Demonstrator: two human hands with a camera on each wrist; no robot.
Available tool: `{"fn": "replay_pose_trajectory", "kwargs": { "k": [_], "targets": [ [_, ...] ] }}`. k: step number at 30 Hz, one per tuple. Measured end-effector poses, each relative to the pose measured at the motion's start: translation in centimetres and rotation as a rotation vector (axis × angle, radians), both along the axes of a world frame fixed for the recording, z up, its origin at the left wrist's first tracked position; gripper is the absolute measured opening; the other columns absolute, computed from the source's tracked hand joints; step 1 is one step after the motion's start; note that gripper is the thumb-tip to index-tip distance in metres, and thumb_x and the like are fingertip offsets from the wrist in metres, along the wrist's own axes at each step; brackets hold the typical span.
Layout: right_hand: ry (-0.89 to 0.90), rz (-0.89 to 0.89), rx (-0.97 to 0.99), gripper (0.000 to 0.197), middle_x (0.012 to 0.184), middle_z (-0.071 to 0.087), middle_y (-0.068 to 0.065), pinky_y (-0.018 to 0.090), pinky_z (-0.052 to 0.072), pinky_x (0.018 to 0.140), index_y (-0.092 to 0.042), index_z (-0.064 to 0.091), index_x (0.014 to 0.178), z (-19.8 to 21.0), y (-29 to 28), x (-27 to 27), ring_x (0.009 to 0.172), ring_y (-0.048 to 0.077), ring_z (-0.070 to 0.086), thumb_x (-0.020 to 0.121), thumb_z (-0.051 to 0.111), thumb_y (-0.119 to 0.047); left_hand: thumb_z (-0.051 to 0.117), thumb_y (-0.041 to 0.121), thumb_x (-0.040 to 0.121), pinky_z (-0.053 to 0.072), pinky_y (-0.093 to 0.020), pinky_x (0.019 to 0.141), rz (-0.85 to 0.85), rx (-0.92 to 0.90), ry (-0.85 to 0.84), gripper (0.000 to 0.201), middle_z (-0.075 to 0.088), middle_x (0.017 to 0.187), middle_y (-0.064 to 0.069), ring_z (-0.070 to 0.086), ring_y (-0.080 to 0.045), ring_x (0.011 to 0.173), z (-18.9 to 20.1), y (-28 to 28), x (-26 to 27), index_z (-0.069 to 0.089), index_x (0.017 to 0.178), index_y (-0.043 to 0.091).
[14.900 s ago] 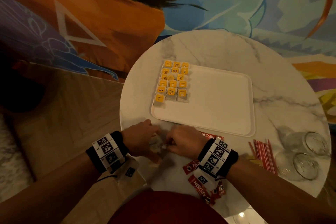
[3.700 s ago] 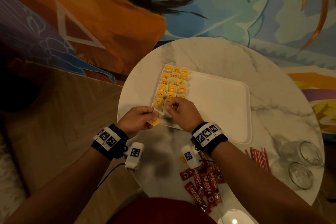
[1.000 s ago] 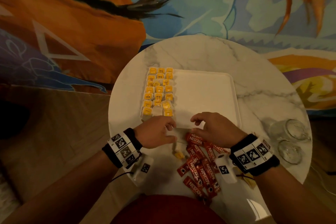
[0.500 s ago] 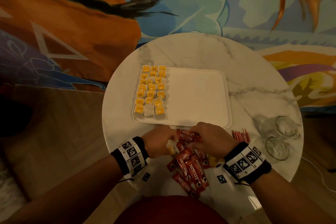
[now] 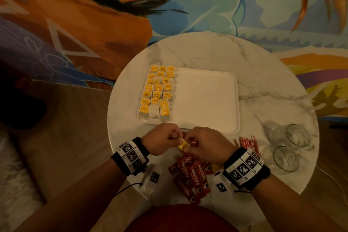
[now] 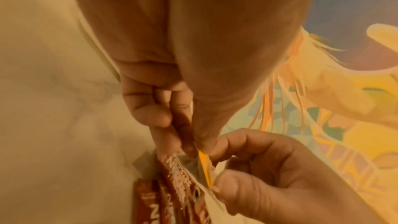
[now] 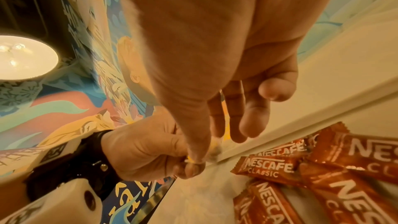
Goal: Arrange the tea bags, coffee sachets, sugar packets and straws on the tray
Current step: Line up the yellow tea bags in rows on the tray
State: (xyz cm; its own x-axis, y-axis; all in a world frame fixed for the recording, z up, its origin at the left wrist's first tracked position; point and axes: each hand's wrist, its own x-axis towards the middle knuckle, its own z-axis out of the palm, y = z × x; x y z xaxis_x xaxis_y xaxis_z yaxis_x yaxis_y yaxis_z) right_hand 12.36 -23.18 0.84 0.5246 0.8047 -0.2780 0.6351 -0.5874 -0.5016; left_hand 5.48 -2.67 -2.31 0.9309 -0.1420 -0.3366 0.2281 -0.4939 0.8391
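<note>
Head view: a yellow tea bag (image 5: 183, 145) is being pinched between the left hand (image 5: 161, 139) and the right hand (image 5: 206, 144) just above the counter (image 5: 263, 84), near the front edge of the tray (image 5: 207, 100), where rows of tea bags (image 5: 157, 91) are lying at its left end; coffee sachets (image 5: 194, 173) are being left heaped under the wrists, straws (image 5: 247, 143) to the right. Left wrist view: curled fingers (image 6: 187, 144) of both hands are being pressed onto the bag's yellow edge. Right wrist view: the right thumb and forefinger are being closed on it, the other fingers (image 7: 254, 117) hanging loose above sachets.

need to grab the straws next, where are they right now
In the head view the red straws lie on the marble table, off the tray, just past its near right corner, between the right hand and the two glass cups.
</note>
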Motion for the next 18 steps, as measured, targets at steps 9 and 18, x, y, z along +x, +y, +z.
{"fn": "replay_pose_trajectory", "kwargs": {
  "k": [9, 18],
  "targets": [
    [0.072, -0.159, 0.122, 0.019, 0.083, 0.069, -0.013, 0.033, 0.053, 0.067, -0.032, 0.068, 0.088, -0.5, 0.9, 1.5, 0.074, 0.005, 0.063, 0.090, 0.065, -0.050, 0.075, 0.029, 0.090, 0.052, -0.027, 0.068, 0.050, -0.003, -0.016, 0.016, 0.073, 0.079, 0.004, 0.068, -0.010, 0.071, 0.9, 0.4, 0.6, 0.073, 0.099, 0.016],
    [0.111, -0.167, 0.251, 0.010, 0.078, 0.067, -0.012, 0.038, 0.054, 0.068, -0.031, 0.058, 0.093, 0.1, 3.2, 2.6, 0.071, 0.006, 0.063, 0.097, 0.058, -0.040, 0.069, 0.028, 0.094, 0.037, -0.014, 0.057, 0.120, 0.103, -0.137, 0.024, 0.054, 0.063, 0.010, 0.050, -0.002, 0.057, 1.2, 1.6, 0.7, 0.064, 0.072, 0.021]
  ]
}}
